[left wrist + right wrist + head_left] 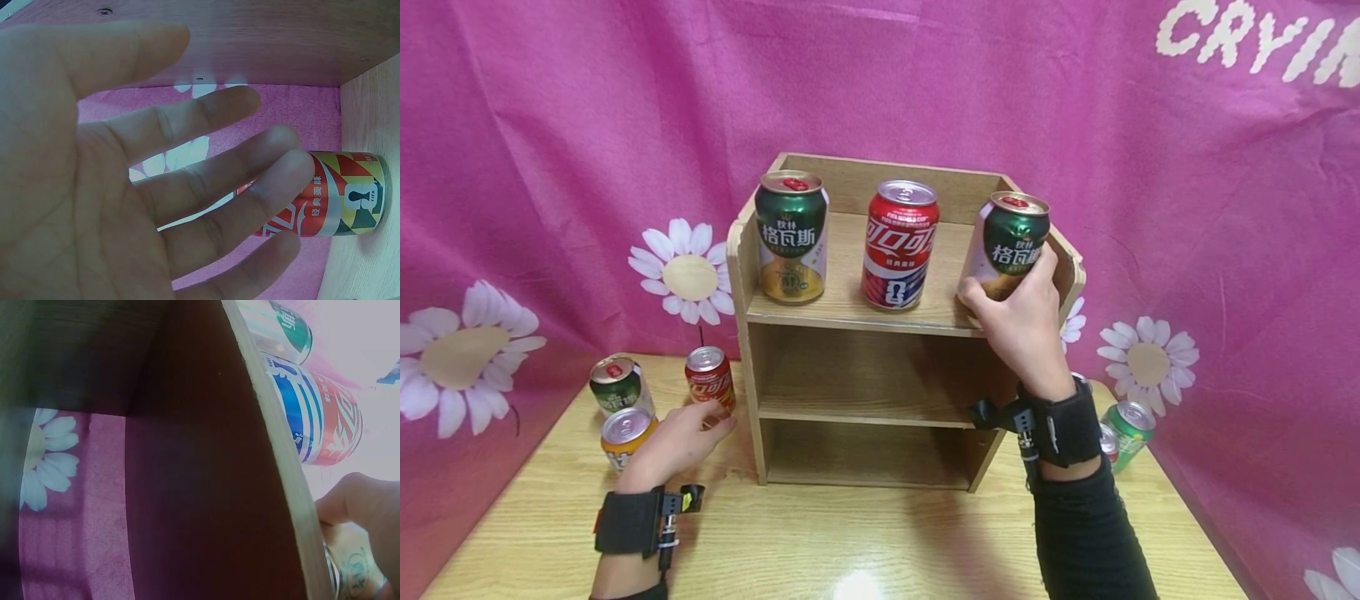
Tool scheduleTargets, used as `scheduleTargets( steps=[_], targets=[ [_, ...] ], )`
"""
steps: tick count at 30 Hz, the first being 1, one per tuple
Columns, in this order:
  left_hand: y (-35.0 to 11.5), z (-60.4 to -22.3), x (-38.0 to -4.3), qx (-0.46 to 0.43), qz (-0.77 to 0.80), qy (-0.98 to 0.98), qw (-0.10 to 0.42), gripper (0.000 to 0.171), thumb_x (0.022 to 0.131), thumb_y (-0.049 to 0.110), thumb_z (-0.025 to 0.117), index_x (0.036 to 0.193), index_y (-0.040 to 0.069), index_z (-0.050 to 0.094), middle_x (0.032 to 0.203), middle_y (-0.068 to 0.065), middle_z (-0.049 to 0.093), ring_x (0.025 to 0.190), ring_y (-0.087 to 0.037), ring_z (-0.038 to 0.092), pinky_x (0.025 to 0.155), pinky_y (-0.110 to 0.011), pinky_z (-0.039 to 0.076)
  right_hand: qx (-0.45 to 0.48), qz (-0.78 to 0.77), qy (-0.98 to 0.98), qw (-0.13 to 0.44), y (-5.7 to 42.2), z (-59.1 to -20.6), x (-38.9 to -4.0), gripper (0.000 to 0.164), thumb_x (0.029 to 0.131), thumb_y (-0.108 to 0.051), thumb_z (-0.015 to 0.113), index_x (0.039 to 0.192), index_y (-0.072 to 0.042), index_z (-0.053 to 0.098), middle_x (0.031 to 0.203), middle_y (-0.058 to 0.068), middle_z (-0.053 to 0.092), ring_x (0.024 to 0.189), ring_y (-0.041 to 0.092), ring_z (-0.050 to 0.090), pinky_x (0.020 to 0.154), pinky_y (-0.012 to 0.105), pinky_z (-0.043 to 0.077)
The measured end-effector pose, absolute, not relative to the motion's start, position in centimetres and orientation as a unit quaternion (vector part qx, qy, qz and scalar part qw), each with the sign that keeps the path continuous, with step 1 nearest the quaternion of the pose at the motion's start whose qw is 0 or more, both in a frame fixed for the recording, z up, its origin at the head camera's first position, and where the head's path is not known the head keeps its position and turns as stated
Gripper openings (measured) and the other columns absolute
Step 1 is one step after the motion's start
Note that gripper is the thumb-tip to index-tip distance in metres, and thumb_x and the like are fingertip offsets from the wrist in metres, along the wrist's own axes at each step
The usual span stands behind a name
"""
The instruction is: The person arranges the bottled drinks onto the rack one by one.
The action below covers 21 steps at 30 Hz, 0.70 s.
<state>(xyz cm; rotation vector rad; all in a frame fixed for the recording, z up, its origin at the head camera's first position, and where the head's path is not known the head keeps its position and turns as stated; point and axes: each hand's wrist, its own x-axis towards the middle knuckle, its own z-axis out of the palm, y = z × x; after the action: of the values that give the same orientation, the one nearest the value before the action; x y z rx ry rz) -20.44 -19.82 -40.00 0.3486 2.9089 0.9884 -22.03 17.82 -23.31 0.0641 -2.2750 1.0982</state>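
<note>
On the top board of a small wooden shelf (865, 320), my right hand (1026, 321) grips a green, white and gold kvass can (1009, 237) at the right end. Thumb and fingers lie on either side of its lower half. A red Coca-Cola can (900, 246) stands upright in the middle of that board, and a matching kvass can (791, 237) at its left end. Down by the table, my left hand (677, 442) holds nothing, its fingers loosely extended. In the left wrist view they partly cover a red and yellow Coca-Cola can (350, 197).
Left of the shelf stand another kvass can (617, 385) and an orange can (625, 433), partly behind my left hand. On the right, a green can (1129, 429) and a partly hidden red-topped can (1108, 440) stand by my right forearm. Pink cloth (880, 75) hangs behind.
</note>
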Motion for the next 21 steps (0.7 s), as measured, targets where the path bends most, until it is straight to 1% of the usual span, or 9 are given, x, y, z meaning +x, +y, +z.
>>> scheduleTargets(
  steps=[6, 14, 21],
  targets=[
    [-19.80, -39.96, -20.51, 0.115, 0.320, 0.940, 0.019, 0.035, 0.095, 0.025, 0.054, 0.119, 0.000, 0.057, 0.110, -0.020, 0.062, 0.094, -0.030, 0.060, 0.076, -0.048, 0.047, 0.027, 0.414, -0.857, 0.306, 17.80, -23.38, -22.06, 0.080, 0.078, -0.028, 0.069, 0.138, -0.003, 0.023, 0.116, 0.018, 0.052, 0.101, 0.027, 0.051, 0.089, 0.040, 0.040],
    [-19.83, -39.95, -20.53, 0.115, 0.320, 0.940, 0.021, 0.033, 0.095, 0.024, 0.054, 0.118, 0.000, 0.058, 0.108, -0.019, 0.063, 0.092, -0.029, 0.059, 0.074, -0.047, 0.047, 0.033, 0.416, -0.858, 0.299, 17.87, -23.22, -21.94, 0.078, 0.078, -0.028, 0.069, 0.138, -0.004, 0.024, 0.113, 0.018, 0.054, 0.098, 0.027, 0.053, 0.087, 0.040, 0.042],
    [-19.87, -40.01, -20.49, 0.118, 0.323, 0.939, 0.014, 0.033, 0.095, 0.023, 0.054, 0.118, 0.000, 0.058, 0.109, -0.021, 0.062, 0.099, -0.035, 0.059, 0.079, -0.051, 0.047, 0.036, 0.422, -0.855, 0.299, 17.98, -23.27, -22.00, 0.077, 0.079, -0.026, 0.069, 0.138, -0.003, 0.025, 0.113, 0.018, 0.055, 0.100, 0.027, 0.054, 0.088, 0.040, 0.042]
  ],
)
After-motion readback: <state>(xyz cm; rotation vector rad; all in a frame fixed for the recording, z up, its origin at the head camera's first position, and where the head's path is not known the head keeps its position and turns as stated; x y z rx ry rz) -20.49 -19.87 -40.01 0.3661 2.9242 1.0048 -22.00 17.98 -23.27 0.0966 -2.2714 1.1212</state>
